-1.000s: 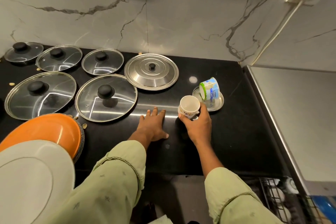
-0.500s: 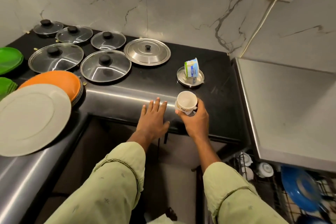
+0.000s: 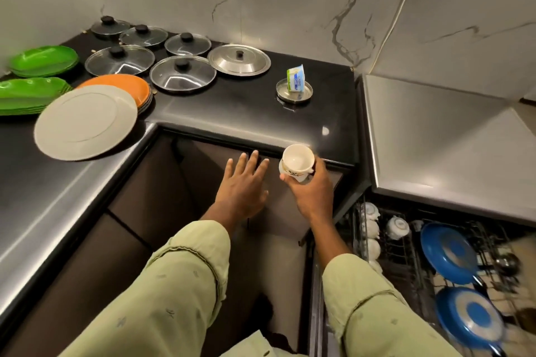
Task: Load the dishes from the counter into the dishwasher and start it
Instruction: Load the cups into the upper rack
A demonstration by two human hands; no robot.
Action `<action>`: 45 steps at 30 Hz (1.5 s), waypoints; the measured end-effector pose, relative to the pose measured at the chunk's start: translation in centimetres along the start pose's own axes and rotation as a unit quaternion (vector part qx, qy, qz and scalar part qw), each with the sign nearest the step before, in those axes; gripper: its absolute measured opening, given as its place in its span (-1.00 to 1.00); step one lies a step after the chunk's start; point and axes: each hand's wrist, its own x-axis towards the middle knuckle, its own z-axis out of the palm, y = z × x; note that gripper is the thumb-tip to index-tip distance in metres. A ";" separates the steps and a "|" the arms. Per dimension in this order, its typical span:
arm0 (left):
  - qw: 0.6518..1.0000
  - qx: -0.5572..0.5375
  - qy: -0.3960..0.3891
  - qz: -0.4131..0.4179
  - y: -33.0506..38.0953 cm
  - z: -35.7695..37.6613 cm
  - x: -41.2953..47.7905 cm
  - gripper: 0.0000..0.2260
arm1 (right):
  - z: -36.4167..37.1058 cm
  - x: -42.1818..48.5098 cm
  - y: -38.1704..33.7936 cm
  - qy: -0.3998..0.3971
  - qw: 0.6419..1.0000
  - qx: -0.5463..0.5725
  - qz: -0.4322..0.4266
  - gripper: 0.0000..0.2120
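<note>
The person's right hand (image 3: 311,191) holds a small white ceramic cup (image 3: 297,164), with fingers and thumb curled round its lower body. The cup is at the front edge of the black stone counter (image 3: 232,113), near its right end. Its axis stands close to upright, with the mouth facing up toward the camera. The left hand (image 3: 243,185) holds nothing. Its fingers are straight and spread, just left of the cup, in front of the brown cabinet fronts (image 3: 162,197) below the counter's edge.

The coming move turns on where the open dishwasher's wire rack (image 3: 406,258) lies. It is below and to the right of the cup, past the counter's right end and under a grey steel surface (image 3: 435,139). The right hand is nearer to it and is the one with the cup, so the carry likely goes down and rightward, probably turning the cup mouth-down. Other white cups (image 3: 398,226) sit in the part of the rack nearest that hand, and two round blue pans (image 3: 448,252) stand farther right.

The held cup bears a dark and gold motif low on its side, which cannot be read as words. A green, white and blue packet (image 3: 295,78) stands in a small round steel dish (image 3: 294,94) toward the counter's back right corner. The print on its blue label is too small to read.
</note>
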 end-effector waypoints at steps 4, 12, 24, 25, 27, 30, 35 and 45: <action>1.000 0.016 -0.006 0.014 2.2 1.9 -5.4 -0.32 | -3.0 -4.9 1.6 -0.003 1.000 -0.019 -0.005 -0.39; 0.999 0.016 -0.043 0.026 8.6 3.6 -13.6 -0.34 | -11.0 -13.2 4.4 -0.006 1.000 -0.016 0.026 -0.29; 0.997 0.012 -0.072 0.038 24.7 7.5 -19.5 -0.34 | -26.8 -19.1 11.8 -0.001 1.000 -0.009 0.029 -0.33; 0.996 0.016 -0.074 0.041 26.3 8.1 -19.8 -0.34 | -28.2 -19.4 12.7 0.005 0.999 -0.010 0.033 -0.35; 0.996 0.012 -0.081 0.046 28.9 9.0 -20.4 -0.33 | -30.5 -19.9 14.4 0.009 0.999 -0.007 0.052 -0.38; 0.994 0.025 -0.092 0.049 31.6 10.2 -20.6 -0.32 | -33.1 -20.3 16.4 -0.002 0.998 -0.012 0.066 -0.35; 0.992 0.018 -0.113 0.054 34.5 12.1 -18.8 -0.32 | -35.0 -19.5 19.3 -0.008 0.994 -0.032 0.100 -0.31; 0.982 0.029 -0.178 0.062 35.9 15.1 -10.5 -0.30 | -35.8 -15.1 24.3 -0.006 0.983 -0.061 0.174 -0.27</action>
